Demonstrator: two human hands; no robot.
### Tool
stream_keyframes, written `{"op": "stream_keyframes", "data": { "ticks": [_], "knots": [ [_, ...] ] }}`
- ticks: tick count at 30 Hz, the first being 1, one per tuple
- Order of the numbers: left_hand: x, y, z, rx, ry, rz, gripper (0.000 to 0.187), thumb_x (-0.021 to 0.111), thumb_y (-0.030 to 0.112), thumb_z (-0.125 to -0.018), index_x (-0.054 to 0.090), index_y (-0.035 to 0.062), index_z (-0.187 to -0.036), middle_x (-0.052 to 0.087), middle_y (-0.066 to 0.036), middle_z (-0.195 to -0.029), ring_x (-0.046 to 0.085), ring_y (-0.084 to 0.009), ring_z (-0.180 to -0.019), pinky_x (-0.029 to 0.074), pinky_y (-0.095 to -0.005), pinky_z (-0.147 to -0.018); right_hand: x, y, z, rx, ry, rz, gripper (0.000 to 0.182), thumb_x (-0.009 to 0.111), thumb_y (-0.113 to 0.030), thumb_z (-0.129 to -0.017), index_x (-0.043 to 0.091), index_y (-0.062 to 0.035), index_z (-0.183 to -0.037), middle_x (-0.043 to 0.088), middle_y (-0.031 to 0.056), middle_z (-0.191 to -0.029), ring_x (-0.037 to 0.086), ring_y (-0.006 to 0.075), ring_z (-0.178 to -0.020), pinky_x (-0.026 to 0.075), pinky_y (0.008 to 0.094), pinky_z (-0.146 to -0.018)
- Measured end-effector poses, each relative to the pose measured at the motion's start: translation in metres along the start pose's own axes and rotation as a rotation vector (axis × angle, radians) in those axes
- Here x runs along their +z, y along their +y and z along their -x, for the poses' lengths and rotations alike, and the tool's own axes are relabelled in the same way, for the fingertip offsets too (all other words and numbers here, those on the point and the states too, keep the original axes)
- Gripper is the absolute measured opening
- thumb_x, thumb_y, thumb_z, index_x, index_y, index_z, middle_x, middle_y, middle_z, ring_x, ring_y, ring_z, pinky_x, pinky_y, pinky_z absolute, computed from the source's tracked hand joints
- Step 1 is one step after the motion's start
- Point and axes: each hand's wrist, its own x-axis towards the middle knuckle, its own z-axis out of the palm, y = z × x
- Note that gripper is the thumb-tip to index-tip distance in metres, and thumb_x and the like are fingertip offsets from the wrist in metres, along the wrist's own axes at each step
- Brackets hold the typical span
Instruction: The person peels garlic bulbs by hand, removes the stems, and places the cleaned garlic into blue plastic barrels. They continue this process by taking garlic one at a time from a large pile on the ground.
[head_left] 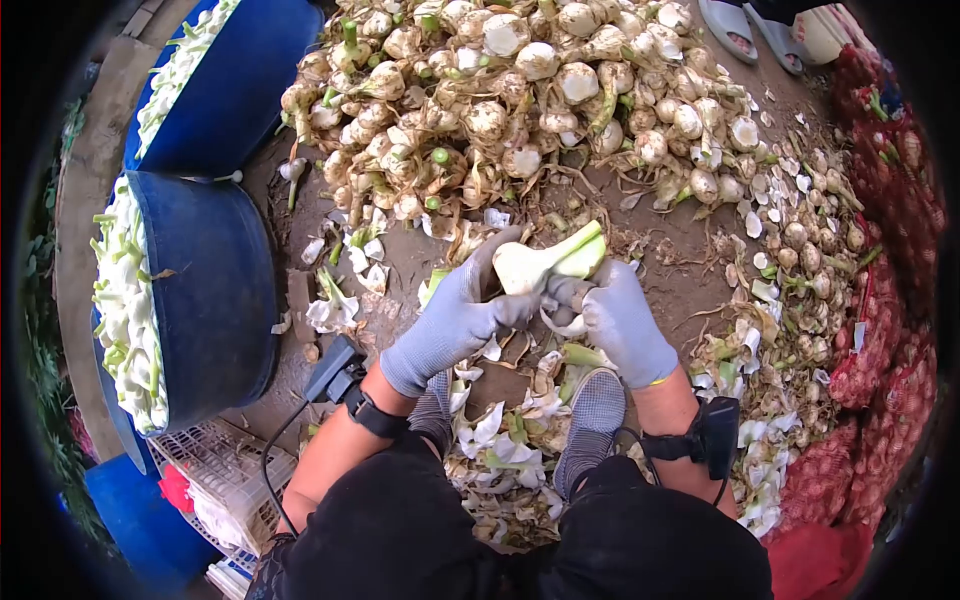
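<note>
A white garlic bulb (520, 268) with a short pale-green stem lies tilted between my hands, stem pointing up to the right. My left hand (455, 318), in a grey glove, grips the bulb end with thumb and fingers. Just below the stem, my gloved right hand (618, 315) has its fingers closed on a strip of peel (566, 326) that curls down from the bulb. The right fingertips are partly hidden behind the stem and peel. Loose peels (490, 435) litter the ground under both hands, between my shoes.
Ahead rises a big heap of unpeeled bulbs (500, 110). To the left stand blue tubs (215, 290) filled with peeled bulbs, beside a plastic crate (225, 465). Red mesh sacks (880, 365) line the right side. Another person's sandalled feet (738, 42) show at the top right.
</note>
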Motion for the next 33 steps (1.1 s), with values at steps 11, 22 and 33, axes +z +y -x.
{"op": "stream_keyframes", "data": {
  "ticks": [11,22,33],
  "knots": [
    [-0.002,0.005,-0.008,0.254,0.103,-0.536,0.031,0.060,0.019,-0.094,0.060,0.0000,-0.119,0.062,-0.008,-0.113,0.059,-0.0140,-0.102,0.049,-0.0284,-0.088,0.006,0.006,0.012,-0.005,-0.016,0.046,0.019,0.055,-0.002,-0.090,0.061,0.0036,-0.107,0.066,0.0060,-0.085,0.064,0.0122,-0.071,0.052,0.0266,-0.062],
    [-0.025,0.006,0.000,0.041,-0.084,0.373,0.037,0.053,0.031,-0.099,0.057,0.0012,-0.122,0.055,-0.008,-0.127,0.058,-0.0155,-0.109,0.047,-0.0310,-0.095,-0.017,0.013,0.011,-0.167,-0.134,1.349,0.019,0.061,-0.011,-0.079,0.069,-0.0155,-0.096,0.068,0.0115,-0.086,0.067,0.0317,-0.082,0.053,0.0423,-0.072],
    [-0.098,0.098,-0.022,0.546,0.382,0.124,0.025,0.048,0.018,-0.100,0.054,0.0063,-0.121,0.057,0.003,-0.091,0.055,-0.0057,-0.072,0.052,-0.0184,-0.066,-0.037,0.003,0.020,-0.033,-0.127,1.266,0.034,0.065,-0.020,-0.085,0.065,-0.0119,-0.118,0.068,0.0174,-0.101,0.066,0.0304,-0.091,0.052,0.0379,-0.079]
  ]
}}
